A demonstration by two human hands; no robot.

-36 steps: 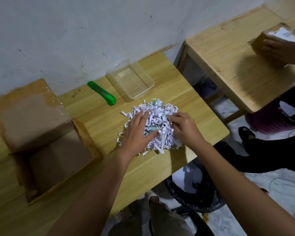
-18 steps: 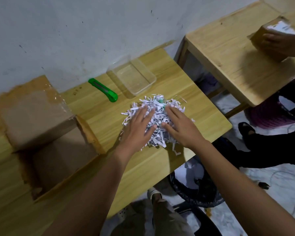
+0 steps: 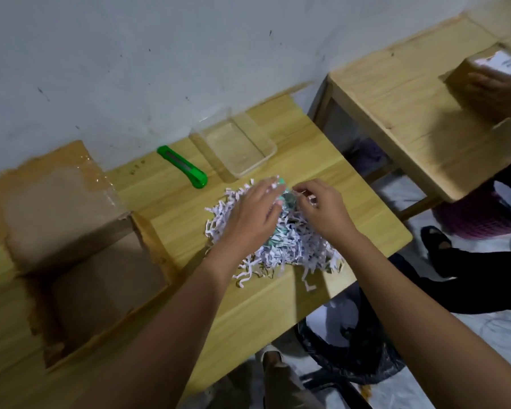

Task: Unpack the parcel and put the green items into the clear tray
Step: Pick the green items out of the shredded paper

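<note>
Parting the shredded paper (image 3: 278, 255) is what's new in the head view. Half a second ago both palms lay flat on the heap at mid-frame; now they have slid to its upper edge. My left grip (image 3: 252, 215) is wide, fingers straight, pushing strips leftward. My right grip (image 3: 322, 209) has curled narrow and seems to pinch a few strips, though blur leaves that uncertain. Between them a green item (image 3: 283, 200) now shows, with another teal patch lower in the heap, both half buried. I judge the digging has found its target, but nothing is lifted yet. The clear tray (image 3: 270, 149) sits just above the heap on the counter (image 3: 372, 202), with nothing green in it. The green utility knife (image 3: 183, 168) lies left of the tray, and the opened cardboard box (image 3: 71, 231) is at the frame's left.
</note>
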